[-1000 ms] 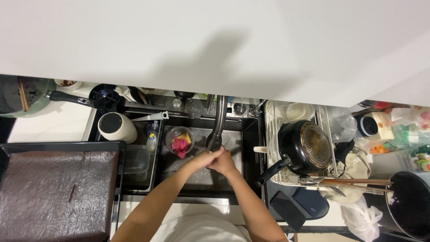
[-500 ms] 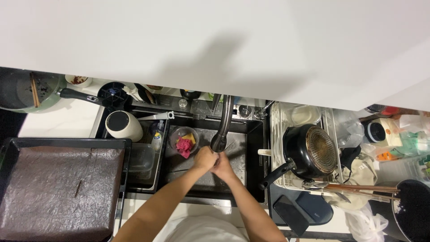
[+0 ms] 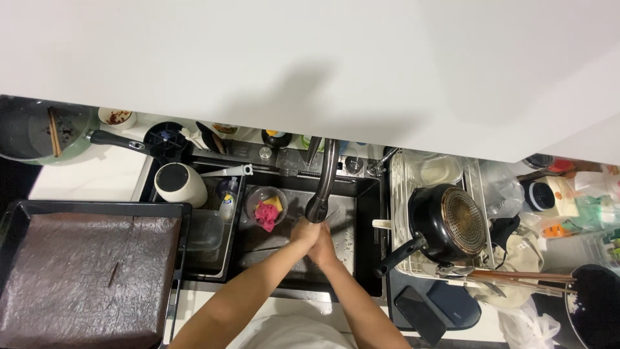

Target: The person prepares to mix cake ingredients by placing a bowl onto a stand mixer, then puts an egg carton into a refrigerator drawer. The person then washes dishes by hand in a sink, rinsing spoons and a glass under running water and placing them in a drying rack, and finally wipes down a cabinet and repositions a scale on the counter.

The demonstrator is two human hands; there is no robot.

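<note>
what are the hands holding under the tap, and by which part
Nothing that can be seen: the left hand and right hand are pressed together under the faucet, over the sink.

The clasped hands (image 3: 314,237) hide whatever lies between them; the pan (image 3: 597,310) is cut off.

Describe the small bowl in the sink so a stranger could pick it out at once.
Start at the dark sink in the middle of the counter, where both hands meet under the faucet. Just left of the faucet head sits a small clear bowl. It alone holds a pink and a yellow sponge.
</note>
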